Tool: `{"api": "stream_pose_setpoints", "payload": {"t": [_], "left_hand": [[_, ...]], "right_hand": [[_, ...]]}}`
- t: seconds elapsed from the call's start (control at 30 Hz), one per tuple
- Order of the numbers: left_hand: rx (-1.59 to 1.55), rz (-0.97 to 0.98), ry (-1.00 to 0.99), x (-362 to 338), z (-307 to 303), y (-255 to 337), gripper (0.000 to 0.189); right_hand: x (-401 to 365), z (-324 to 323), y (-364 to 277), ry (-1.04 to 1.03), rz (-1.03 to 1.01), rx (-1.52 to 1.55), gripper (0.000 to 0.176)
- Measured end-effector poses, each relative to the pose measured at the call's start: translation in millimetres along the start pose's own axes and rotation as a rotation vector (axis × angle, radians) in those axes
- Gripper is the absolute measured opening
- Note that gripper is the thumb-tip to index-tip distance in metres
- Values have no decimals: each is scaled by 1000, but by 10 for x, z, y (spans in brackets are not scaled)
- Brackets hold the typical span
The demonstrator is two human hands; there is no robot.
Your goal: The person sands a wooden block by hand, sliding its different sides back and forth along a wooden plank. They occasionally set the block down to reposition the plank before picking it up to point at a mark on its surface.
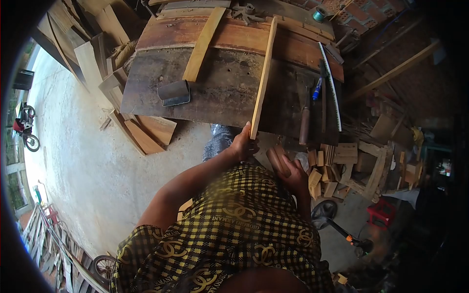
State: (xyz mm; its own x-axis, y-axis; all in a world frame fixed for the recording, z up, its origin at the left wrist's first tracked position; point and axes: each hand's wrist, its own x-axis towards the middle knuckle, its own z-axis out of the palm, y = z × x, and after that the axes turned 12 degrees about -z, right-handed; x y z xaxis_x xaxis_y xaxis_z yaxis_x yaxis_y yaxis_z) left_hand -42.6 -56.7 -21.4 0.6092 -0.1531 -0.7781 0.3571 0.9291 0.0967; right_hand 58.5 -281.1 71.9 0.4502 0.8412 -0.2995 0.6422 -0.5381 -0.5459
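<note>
Wooden slat, near end gripped in left hand.

Head camera looks steeply down, close over the workbench.

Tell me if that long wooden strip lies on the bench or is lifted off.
Lying on it: the wooden strip runs across the workbench, its near end past the edge, gripped by the left hand.

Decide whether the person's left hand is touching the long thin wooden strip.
Touching. The head view shows the left hand closed around the near end of the long thin wooden strip, with no gap between them.
</note>
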Motion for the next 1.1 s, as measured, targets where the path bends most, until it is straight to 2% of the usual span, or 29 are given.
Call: {"api": "stream_pose_setpoints", "payload": {"t": [0.1, 0.23, 0.3, 0.33, 0.4, 0.43, 0.5, 0.6, 0.73, 0.8, 0.83, 0.9, 0.93, 0.97, 1.03, 1.1], "left_hand": [[63, -4, 84, -55, -2, -1, 67], [144, 36, 63, -187, -21, -5, 78], [521, 105, 252, -416, 23, 23, 86], [526, 105, 245, -581, 34, 35, 86], [1228, 491, 544, -919, 51, 59, 87], [1237, 489, 542, -1019, 127, 86, 87], [1296, 722, 720, -1161, 223, 104, 87], [1418, 736, 757, -982, 428, 171, 87], [1547, 764, 766, -475, 308, 119, 85], [1396, 826, 771, -322, 212, 52, 73], [1400, 830, 771, -301, 148, 50, 73], [1274, 913, 564, -335, -10, 93, 61], [1135, 726, 439, -649, 163, 154, 53], [1143, 723, 436, -692, 174, 142, 53], [857, 689, 232, -732, 170, 90, 51], [843, 718, 202, -701, 158, 47, 51]], "right_hand": [[-7, -5, 1, -1, -13, -13, 71], [-3, 4, 9, 14, -36, -24, 71], [-22, 17, 43, 25, -37, -34, 70], [-32, 29, 82, 19, -37, -40, 71], [-54, 20, 109, 22, -31, -40, 71], [-75, 11, 109, 34, -18, -20, 71], [-88, 19, 123, 41, -16, 2, 71], [-55, 34, 113, 59, -32, -30, 70], [-84, 24, 94, 38, -31, -49, 69], [-115, 43, 129, 43, -34, -54, 68], [-140, 48, 141, 49, -15, -39, 69], [-173, 58, 175, 63, 5, -20, 69], [-191, 69, 196, 74, 11, -9, 69], [-217, 83, 206, 81, 20, 3, 70], [-234, 91, 203, 86, 29, 11, 69], [-241, 86, 187, 90, 32, 14, 69]]}}
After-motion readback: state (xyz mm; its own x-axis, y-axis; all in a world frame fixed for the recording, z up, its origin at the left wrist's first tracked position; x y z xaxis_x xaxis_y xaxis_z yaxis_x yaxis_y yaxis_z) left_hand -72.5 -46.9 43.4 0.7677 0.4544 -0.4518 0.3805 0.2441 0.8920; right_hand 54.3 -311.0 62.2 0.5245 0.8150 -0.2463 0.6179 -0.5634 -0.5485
